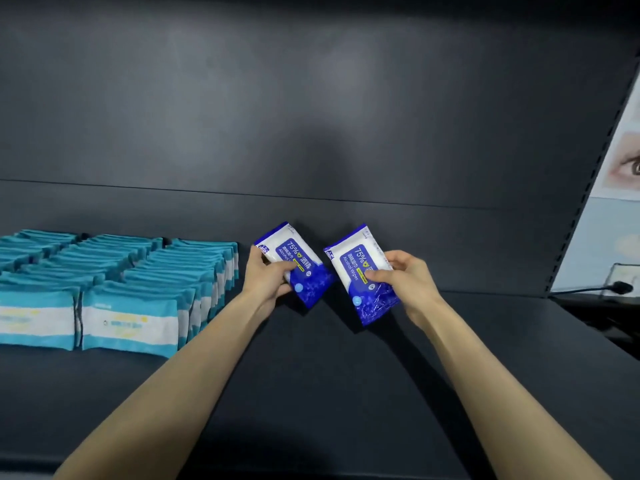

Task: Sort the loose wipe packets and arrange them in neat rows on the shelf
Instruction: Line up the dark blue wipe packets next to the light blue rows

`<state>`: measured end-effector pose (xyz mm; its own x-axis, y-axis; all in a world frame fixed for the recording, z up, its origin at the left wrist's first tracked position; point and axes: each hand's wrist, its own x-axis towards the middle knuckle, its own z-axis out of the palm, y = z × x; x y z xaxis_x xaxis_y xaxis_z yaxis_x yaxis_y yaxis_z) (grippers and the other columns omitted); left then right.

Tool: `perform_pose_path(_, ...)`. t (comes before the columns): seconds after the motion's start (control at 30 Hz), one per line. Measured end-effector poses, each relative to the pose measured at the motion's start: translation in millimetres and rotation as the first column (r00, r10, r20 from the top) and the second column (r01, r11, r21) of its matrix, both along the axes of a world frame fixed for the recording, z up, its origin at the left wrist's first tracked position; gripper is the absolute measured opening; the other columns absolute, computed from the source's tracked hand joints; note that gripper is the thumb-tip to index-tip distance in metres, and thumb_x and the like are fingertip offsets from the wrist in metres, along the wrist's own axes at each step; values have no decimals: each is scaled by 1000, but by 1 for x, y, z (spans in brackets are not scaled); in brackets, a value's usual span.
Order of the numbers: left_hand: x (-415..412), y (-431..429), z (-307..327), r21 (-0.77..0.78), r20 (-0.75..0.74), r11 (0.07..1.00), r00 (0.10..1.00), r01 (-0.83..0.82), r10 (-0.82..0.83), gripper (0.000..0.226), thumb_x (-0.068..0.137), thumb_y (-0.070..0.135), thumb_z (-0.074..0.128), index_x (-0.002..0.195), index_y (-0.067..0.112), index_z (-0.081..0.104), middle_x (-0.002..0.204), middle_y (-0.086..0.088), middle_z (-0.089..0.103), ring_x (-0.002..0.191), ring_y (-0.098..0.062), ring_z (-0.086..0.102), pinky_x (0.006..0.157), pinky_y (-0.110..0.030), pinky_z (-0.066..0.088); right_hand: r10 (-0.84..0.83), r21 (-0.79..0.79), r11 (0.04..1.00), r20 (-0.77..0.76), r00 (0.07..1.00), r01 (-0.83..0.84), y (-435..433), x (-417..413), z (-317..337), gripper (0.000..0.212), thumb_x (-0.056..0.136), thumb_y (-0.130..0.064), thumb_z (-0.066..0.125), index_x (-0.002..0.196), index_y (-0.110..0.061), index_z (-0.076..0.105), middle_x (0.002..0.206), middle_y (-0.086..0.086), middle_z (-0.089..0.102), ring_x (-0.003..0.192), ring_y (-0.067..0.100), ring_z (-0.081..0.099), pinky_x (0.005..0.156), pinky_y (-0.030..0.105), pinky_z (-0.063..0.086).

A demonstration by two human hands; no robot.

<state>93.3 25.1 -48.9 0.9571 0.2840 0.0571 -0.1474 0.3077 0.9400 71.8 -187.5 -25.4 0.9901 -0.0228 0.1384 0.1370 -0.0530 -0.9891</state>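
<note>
Left hand (268, 277) grips the left blue packet (289, 249) along its left edge, thumb curled over the front and fingers behind, while the right hand (405, 282) pinches the right blue packet (353, 271) on its right side with the thumb across the printed label. Both packets are tilted with their tops leaning left, held side by side just above the shelf (311, 375) and close together, though whether their lower corners touch the surface cannot be told. Just left of the left hand stand the teal packets (138, 289), upright and packed face to back in what look like three rows running toward the rear; the nearest row almost reaches the left wrist, and the leftmost is cut off by the frame edge. Nothing lies between the two blue packets and the teal rows. The shelf is a dark, matte board with a dark back panel (311, 116) rising behind it. On the right a slotted upright (588, 188) borders a pale poster (620, 220), and a black cable (585, 290) lies below it. Two blue packets are in view; the teal ones overlap too tightly to count.
</note>
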Motion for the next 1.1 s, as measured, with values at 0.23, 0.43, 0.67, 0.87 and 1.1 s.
perform_pose_path(0.23, 35, 7, -10, 110, -72, 994, 997, -25, 33, 24, 82, -2, 64, 85, 18, 51, 86, -3, 63, 71, -12, 59, 57, -22, 47, -16, -77, 997, -7, 1000, 16, 7, 28, -4, 24, 78, 1, 74, 94, -10, 60, 95, 6, 70, 73, 20, 70, 66, 33, 58)
perform_pose_path(0.43, 61, 23, -25, 347, -97, 936, 995, 51, -19, 31, 83, -9, 61, 102, 12, 51, 101, -9, 65, 85, -19, 63, 71, -31, 56, -27, -236, 971, 19, 999, 30, 22, 56, -11, 25, 76, 2, 74, 85, -18, 62, 95, 4, 71, 83, 23, 70, 76, 39, 58)
perform_pose_path(0.67, 78, 38, -36, 731, 12, 670, 983, -133, 182, 23, 85, 5, 67, 107, 2, 60, 86, -6, 60, 80, -19, 56, 71, -26, 41, -33, -466, 881, 101, 994, 77, 45, 87, -10, 26, 74, -2, 78, 93, -17, 67, 97, 0, 70, 88, 16, 67, 75, 27, 54)
perform_pose_path(0.87, 76, 43, -35, 807, 57, 568, 978, -164, 201, 45, 81, 2, 68, 120, 6, 47, 110, -13, 54, 101, -29, 56, 86, -36, 47, 25, -662, 738, 221, 975, 132, 70, 103, -19, 25, 73, -3, 78, 93, -13, 67, 103, 4, 59, 90, 18, 59, 74, 26, 50)
perform_pose_path(1.1, 61, 47, -14, 957, 288, -22, 958, -288, -3, 64, 83, 23, 68, 138, 16, 38, 133, -9, 38, 122, -27, 36, 96, -37, 37, 50, -768, 528, 455, 889, 363, 86, 104, -36, 45, 77, -20, 76, 117, -16, 57, 116, 2, 41, 112, 20, 39, 90, 30, 39)
